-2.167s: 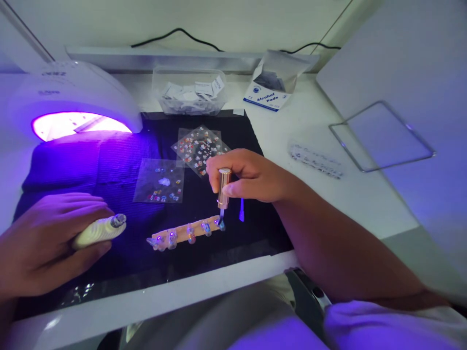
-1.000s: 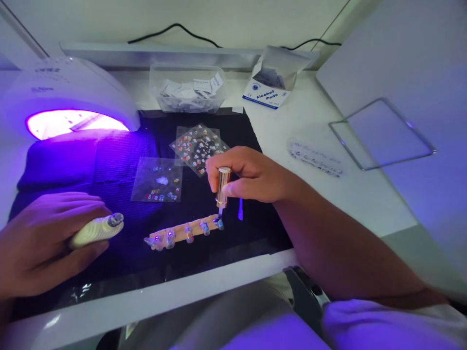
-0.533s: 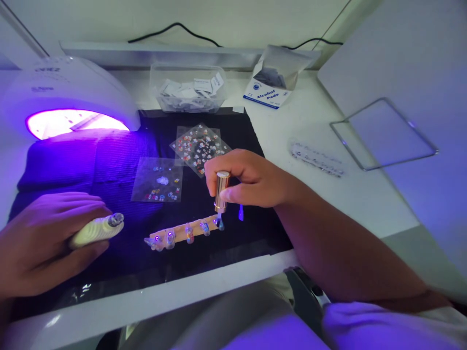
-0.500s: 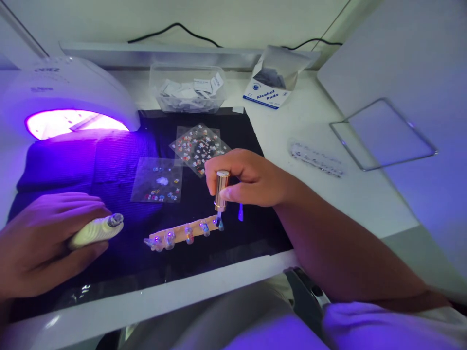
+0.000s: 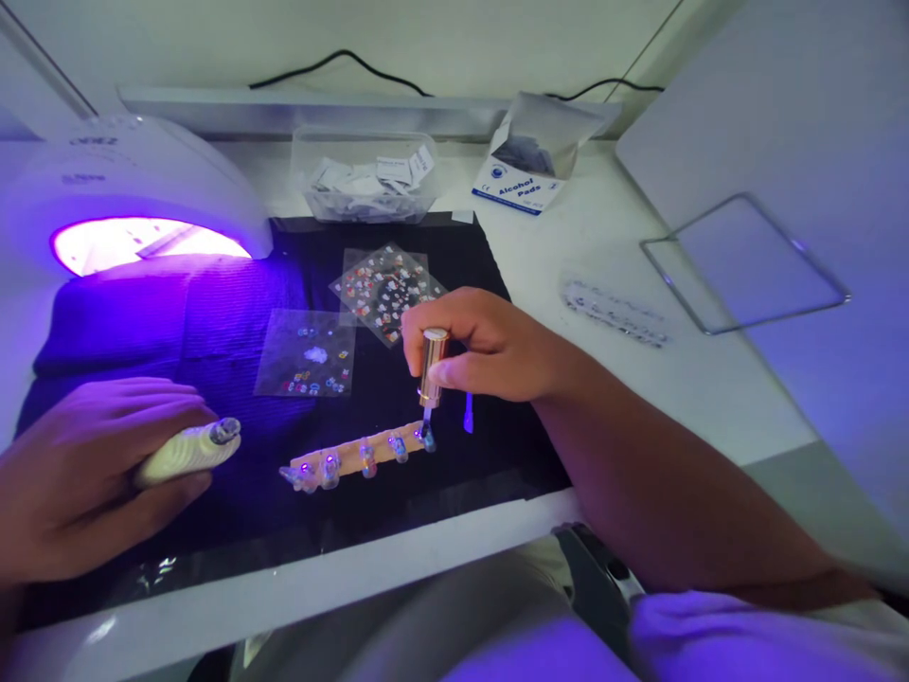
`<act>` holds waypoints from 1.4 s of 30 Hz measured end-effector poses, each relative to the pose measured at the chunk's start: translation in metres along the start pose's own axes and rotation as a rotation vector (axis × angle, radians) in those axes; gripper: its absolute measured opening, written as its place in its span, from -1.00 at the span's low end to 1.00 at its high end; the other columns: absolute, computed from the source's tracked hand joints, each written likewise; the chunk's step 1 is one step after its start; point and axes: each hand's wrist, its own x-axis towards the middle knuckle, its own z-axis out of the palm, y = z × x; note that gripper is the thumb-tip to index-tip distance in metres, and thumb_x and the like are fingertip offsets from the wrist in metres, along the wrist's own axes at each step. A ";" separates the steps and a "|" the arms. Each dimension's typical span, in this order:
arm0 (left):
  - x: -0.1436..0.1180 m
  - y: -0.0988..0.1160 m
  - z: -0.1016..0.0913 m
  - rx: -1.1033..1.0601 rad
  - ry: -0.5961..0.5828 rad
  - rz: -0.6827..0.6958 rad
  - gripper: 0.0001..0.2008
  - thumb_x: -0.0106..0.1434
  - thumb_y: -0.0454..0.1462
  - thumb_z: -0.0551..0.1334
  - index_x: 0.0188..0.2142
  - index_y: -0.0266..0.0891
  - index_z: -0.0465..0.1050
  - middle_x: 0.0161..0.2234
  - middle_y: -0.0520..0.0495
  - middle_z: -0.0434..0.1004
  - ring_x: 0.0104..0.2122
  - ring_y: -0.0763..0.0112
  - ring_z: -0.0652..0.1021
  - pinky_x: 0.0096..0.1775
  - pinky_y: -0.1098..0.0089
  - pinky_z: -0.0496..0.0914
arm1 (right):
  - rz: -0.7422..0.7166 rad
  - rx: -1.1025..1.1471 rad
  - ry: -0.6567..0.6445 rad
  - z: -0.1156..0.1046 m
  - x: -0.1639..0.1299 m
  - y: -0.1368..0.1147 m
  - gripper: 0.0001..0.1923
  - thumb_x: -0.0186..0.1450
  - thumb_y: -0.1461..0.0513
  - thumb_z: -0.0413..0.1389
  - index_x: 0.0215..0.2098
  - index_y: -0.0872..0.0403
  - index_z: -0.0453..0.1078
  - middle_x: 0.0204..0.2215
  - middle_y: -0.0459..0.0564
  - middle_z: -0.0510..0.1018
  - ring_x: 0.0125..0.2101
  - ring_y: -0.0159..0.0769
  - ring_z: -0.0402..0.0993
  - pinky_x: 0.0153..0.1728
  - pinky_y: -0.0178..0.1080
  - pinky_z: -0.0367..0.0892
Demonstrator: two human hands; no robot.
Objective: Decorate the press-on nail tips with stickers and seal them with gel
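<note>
My right hand (image 5: 483, 346) pinches the gold cap of a nail polish brush (image 5: 433, 365). Its bristles point down and touch the rightmost of several decorated false nails (image 5: 367, 458). These nails sit in a row along a narrow beige strip (image 5: 347, 457) on the dark cloth. At the left, my left hand (image 5: 106, 474) is wrapped round a cream-coloured ribbed bottle (image 5: 186, 452), which lies tilted with its open neck towards the strip. A small stick with a purple-lit tip (image 5: 469, 414) partly shows below my right hand.
A lit nail lamp (image 5: 156, 189) stands at the back left. Sticker sheets (image 5: 305, 352) lie on the dark cloth (image 5: 234, 379). Behind are a clear tub of sachets (image 5: 365, 180) and an alcohol pads box (image 5: 525, 166). A metal frame (image 5: 745, 265) stands at the right.
The brush tip has shifted very slightly on the rightmost nail. My left hand and the bottle stay nearly in place, and the view has tilted a little.
</note>
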 end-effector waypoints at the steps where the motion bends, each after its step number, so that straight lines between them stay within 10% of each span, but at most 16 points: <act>1: 0.000 0.000 0.000 0.003 -0.002 0.001 -0.91 0.27 -0.30 0.11 -0.37 -0.08 0.33 -0.57 0.09 0.30 -0.62 0.40 0.35 -0.60 0.36 0.26 | 0.002 0.019 0.013 -0.001 0.000 0.001 -0.93 0.11 0.34 0.01 -0.47 0.12 0.33 -0.58 -0.17 0.50 -0.56 -0.46 0.41 -0.47 -0.37 0.25; 42: 0.001 0.003 -0.004 0.017 -0.007 -0.019 -0.92 0.26 -0.30 0.11 -0.34 -0.07 0.32 -0.58 0.08 0.35 -0.63 0.36 0.40 -0.62 0.34 0.28 | -0.017 0.033 -0.021 -0.003 0.000 0.007 -0.93 0.14 0.33 0.03 -0.47 0.13 0.34 -0.59 -0.16 0.46 -0.57 -0.46 0.36 -0.48 -0.35 0.21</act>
